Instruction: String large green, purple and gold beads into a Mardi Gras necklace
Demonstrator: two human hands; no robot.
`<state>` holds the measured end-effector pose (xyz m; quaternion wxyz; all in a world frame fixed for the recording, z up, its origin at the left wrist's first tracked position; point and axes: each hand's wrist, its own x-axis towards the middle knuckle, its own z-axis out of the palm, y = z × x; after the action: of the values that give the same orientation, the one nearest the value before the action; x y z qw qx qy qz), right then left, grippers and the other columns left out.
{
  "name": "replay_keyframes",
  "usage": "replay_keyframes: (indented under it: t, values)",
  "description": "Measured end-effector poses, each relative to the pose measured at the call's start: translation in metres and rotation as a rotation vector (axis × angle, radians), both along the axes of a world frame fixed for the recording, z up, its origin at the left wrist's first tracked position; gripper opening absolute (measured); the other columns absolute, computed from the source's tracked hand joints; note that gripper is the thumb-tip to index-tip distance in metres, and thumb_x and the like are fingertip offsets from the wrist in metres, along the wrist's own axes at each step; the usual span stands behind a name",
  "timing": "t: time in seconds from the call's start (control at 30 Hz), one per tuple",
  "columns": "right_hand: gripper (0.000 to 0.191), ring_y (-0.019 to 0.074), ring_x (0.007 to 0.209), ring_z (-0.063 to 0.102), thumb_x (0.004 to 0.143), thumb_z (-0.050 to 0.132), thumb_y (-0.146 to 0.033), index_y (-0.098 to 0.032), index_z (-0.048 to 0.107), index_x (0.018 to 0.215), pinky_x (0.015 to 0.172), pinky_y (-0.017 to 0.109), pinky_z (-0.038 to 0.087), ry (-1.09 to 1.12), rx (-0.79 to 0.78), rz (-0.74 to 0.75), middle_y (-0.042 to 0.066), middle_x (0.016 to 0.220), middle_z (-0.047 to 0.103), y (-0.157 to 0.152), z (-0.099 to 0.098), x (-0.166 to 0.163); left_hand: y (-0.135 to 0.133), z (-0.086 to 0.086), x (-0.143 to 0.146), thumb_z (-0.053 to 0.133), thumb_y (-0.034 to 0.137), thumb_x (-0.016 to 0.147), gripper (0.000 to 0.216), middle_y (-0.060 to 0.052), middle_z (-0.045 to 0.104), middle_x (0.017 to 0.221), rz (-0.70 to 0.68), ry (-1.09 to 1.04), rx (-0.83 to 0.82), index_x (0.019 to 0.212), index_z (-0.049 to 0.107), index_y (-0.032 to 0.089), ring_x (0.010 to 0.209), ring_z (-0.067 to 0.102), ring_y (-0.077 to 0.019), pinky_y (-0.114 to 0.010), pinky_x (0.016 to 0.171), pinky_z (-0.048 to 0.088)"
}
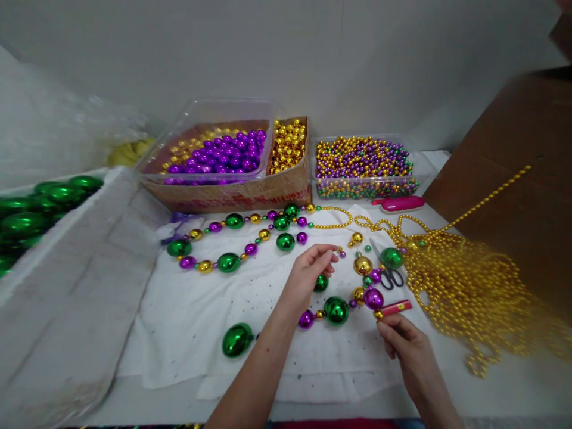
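My left hand (310,268) is closed in a pinch, with small gold and purple beads (341,252) at its fingertips. Lower right, my right hand (404,339) pinches a small gold bead (378,314) beside a large purple bead (373,298). That bead belongs to a strand running left through a green ball bead (336,310). Under my left hand a green ball (320,283) is partly hidden. Loose gold beads (356,238) lie near the left fingertips. A finished-looking bead necklace (229,262) rests on the white cloth (179,322) farther left.
Scissors (392,279) and a red lighter (397,307) lie near my right hand. Gold bead chains (465,286) heap at right. Behind stand a bin of purple beads (223,152), a tub of mixed small beads (364,167) and a pink case (403,204). A foam box (89,286) borders the left.
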<state>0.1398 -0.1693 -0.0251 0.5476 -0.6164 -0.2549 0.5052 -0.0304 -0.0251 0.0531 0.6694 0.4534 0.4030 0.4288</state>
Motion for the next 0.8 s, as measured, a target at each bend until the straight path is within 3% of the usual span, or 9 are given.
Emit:
replay_keyframes:
  t: [0.2,0.43,0.57,0.67,0.73,0.8]
  values:
    - [0.024,0.0077,0.046,0.036,0.07,0.073,-0.039,-0.016,0.064,0.071,0.042,0.021,0.025,-0.055,-0.009,0.132,-0.005,0.054,0.044,-0.001,0.009,0.001,0.002,-0.006,0.023,0.069,0.028,0.072,0.015,0.0,0.061,0.07,-0.05,-0.024,-0.028,0.079,0.066,0.015,0.057,0.047,-0.0078,-0.021,0.056,0.034]
    - [0.025,0.0093,0.047,0.04,0.072,0.069,-0.041,-0.017,0.064,0.069,0.043,0.021,0.028,-0.186,-0.05,0.292,-0.004,0.054,0.047,-0.015,0.021,0.013,-0.015,-0.001,0.013,0.07,0.026,0.071,0.013,0.002,0.058,0.063,-0.065,-0.027,-0.029,0.074,0.061,0.016,0.056,0.048,-0.0083,-0.021,0.055,0.035]
    - [0.024,0.0205,0.073,0.058,0.077,0.064,-0.039,-0.021,0.07,0.091,0.054,0.027,0.042,-0.454,-0.018,0.401,0.005,0.082,0.065,-0.017,0.025,0.027,-0.033,0.004,0.008,0.07,0.026,0.072,0.012,0.002,0.055,0.059,-0.007,0.075,0.063,0.072,0.062,0.016,0.054,0.047,-0.0095,-0.022,0.053,0.035]
    - [0.03,0.0268,0.103,0.055,0.082,0.059,-0.036,-0.026,0.068,0.108,0.08,0.035,0.046,-0.723,0.086,0.296,0.008,0.108,0.064,-0.01,0.039,0.029,-0.049,0.007,0.014,0.07,0.025,0.072,0.011,-0.001,0.057,0.064,0.014,0.172,0.18,0.069,0.064,0.017,0.056,0.047,-0.0108,-0.023,0.052,0.035]
    - [0.034,0.0269,0.108,0.052,0.083,0.057,-0.035,-0.027,0.064,0.116,0.084,0.036,0.045,-0.741,0.156,0.255,0.008,0.116,0.061,-0.003,0.052,0.021,-0.058,0.009,0.021,0.069,0.025,0.074,0.01,-0.003,0.059,0.069,0.002,0.192,0.241,0.069,0.066,0.017,0.058,0.049,-0.0118,-0.023,0.053,0.037]
    - [0.035,0.0262,0.104,0.055,0.083,0.058,-0.037,-0.027,0.064,0.116,0.078,0.033,0.047,-0.635,0.198,0.267,0.008,0.115,0.062,0.006,0.063,0.007,-0.062,0.01,0.026,0.068,0.026,0.075,0.01,-0.002,0.059,0.067,-0.001,0.143,0.231,0.071,0.065,0.017,0.057,0.05,-0.0118,-0.023,0.052,0.038]
